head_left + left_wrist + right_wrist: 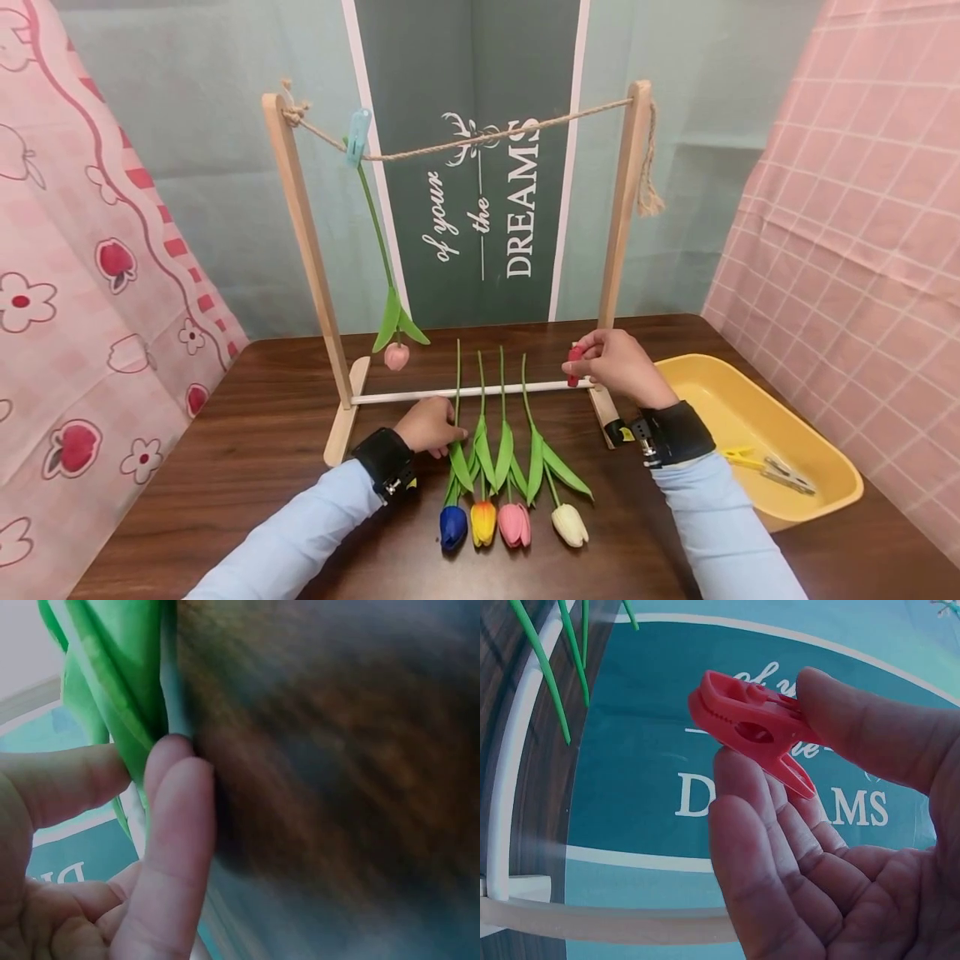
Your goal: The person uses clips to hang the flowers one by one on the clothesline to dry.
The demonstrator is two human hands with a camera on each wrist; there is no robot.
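My right hand [621, 365] holds a red clothespin [754, 724] between thumb and fingers, above the right end of the rack's white bar. Down at the table, my left hand [429, 427] pinches the blue tulip [453, 527] by its green leaves [124, 697] and stem. To its right lie a yellow-orange tulip [483, 523], a pink tulip [514, 525] and a white tulip [570, 525], stems pointing away from me. A light pink tulip [397, 357] hangs head down from the rope [450, 148], held by a light blue clothespin [358, 137].
The wooden rack's left post [307, 242] and right post [625, 208] carry the rope; a white bar [405, 395] joins them low down. On the right stands a yellow basin [840, 450] with a yellow clothespin [742, 457] and a greyish one [787, 477] inside.
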